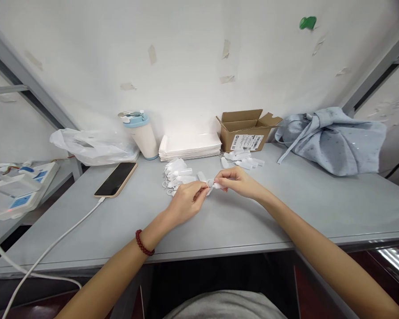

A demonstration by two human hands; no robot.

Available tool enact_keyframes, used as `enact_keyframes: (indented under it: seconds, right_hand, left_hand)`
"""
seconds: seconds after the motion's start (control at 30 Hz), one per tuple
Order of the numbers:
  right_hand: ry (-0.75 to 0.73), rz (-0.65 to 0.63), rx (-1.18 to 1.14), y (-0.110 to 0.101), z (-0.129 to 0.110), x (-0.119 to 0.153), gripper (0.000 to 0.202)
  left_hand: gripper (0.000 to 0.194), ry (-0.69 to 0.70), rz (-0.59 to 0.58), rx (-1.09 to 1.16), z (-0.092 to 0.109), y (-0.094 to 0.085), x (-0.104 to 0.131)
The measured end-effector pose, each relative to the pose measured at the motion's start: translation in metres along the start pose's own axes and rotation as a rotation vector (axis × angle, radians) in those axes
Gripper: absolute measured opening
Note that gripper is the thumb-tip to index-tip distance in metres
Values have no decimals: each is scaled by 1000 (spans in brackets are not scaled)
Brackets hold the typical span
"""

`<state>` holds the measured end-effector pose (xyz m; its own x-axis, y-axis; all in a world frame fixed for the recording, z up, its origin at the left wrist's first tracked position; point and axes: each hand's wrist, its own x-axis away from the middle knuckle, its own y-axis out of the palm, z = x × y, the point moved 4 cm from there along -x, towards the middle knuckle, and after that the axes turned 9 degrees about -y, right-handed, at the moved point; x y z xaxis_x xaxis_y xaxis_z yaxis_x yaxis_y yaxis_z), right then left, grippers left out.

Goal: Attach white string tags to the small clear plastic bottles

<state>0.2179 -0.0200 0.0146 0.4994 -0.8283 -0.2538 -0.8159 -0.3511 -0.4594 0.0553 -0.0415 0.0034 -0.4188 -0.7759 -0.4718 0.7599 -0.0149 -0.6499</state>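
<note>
My left hand (188, 200) is closed in a pinch on a thin white cord loop (211, 182), just above the desk. Close to its right, my right hand (236, 181) pinches a small white plastic piece (217, 186) that seems joined to the loop. The fingertips hide part of both. Beyond my left hand lies a pile of small white tube-shaped pieces with cord loops (177, 173). A smaller group of similar white pieces (248, 161) lies behind my right hand, in front of the box.
A stack of white envelopes or sheets (190, 146), an open cardboard box (244, 133) and a blue-lidded cup (142, 135) stand along the wall. A charging phone (116, 179) and a plastic bag (93, 146) are at left. At right rests a blue cloth bag (339, 141).
</note>
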Motion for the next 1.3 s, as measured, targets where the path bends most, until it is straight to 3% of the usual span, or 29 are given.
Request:
enact_keyframes:
  seconds: [0.67, 0.93, 1.3]
  right_hand:
    - [9, -16, -48, 9, 8, -1, 22]
    - [14, 18, -54, -1, 4, -2, 28]
    - [0, 135, -108, -12, 8, -3, 32]
  left_hand:
    - [16, 14, -15, -50, -2, 5, 3]
    - [13, 20, 106, -71, -4, -2, 0]
    - [16, -3, 169, -90, -4, -9, -1]
